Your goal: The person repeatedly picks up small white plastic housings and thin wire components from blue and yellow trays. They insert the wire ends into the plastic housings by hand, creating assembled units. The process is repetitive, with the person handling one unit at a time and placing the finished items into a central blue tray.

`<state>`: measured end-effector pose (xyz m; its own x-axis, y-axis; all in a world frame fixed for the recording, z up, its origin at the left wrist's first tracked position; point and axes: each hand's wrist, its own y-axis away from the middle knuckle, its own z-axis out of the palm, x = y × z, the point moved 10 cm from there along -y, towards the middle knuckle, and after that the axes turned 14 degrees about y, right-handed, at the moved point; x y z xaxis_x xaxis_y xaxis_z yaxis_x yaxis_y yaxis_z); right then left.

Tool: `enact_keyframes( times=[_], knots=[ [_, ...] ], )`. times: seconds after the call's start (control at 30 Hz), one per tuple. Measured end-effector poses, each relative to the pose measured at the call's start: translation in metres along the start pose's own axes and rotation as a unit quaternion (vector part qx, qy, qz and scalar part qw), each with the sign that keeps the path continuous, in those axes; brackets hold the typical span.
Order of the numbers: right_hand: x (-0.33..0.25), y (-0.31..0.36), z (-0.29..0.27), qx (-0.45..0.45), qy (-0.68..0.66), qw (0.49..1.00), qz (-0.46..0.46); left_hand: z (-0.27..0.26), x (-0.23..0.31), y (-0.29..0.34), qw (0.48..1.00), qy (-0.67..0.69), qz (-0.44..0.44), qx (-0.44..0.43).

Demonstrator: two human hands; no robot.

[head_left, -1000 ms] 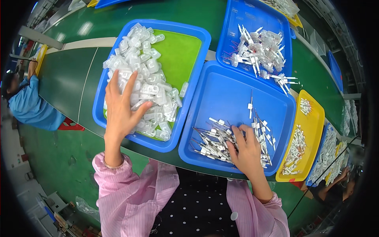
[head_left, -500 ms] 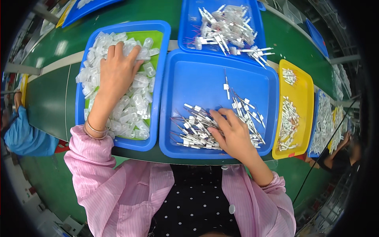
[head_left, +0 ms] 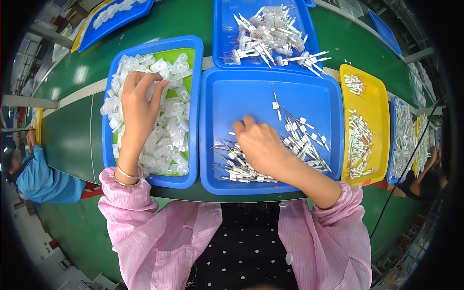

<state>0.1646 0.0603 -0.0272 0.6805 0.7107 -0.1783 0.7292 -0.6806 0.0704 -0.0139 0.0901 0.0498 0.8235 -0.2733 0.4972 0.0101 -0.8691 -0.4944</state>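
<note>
My left hand (head_left: 137, 104) is over a blue tray with a green bottom (head_left: 195, 96), its thumb and fingertips closed in a pinch. A translucent plastic shell (head_left: 151, 91) shows between those fingers, among many like it in the heap (head_left: 169, 140). To the right, a wide blue tray (head_left: 232, 96) holds a pile of thin white connector pieces with dark wire leads (head_left: 237, 166). Above this pile is my right hand (head_left: 258, 145), fingers curled together; what they hold, if anything, is hidden. One wired piece (head_left: 276, 105) lies apart near the tray's middle.
Behind the wide tray, another blue tray (head_left: 222, 29) holds clear shells joined with wired pieces (head_left: 273, 36). A yellow tray (head_left: 379, 106) with small white wired parts stands at right. A blue tray (head_left: 108, 31) lies far left. Co-workers sit at both sides, one in a blue sleeve (head_left: 48, 176).
My left hand has gone from spread fingers on the shells to a pinch. My right hand has shifted left and its fingers have curled in. The view has tilted slightly.
</note>
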Motion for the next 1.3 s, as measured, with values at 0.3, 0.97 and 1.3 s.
enact_keyframes(
  times=[0.3,0.97,1.3],
  knots=[
    [0.049,0.006,-0.044,0.151,-0.294,0.942,0.063,0.021,-0.040,0.011,0.730,0.607,-0.309,-0.055],
    [0.074,0.023,-0.060,0.137,-0.802,0.579,0.042,0.140,0.071,0.032,0.645,0.634,-0.361,-0.226],
    [0.080,0.014,-0.030,0.153,-0.788,0.586,0.106,0.140,0.099,0.039,0.462,0.764,-0.362,-0.269]
  ],
)
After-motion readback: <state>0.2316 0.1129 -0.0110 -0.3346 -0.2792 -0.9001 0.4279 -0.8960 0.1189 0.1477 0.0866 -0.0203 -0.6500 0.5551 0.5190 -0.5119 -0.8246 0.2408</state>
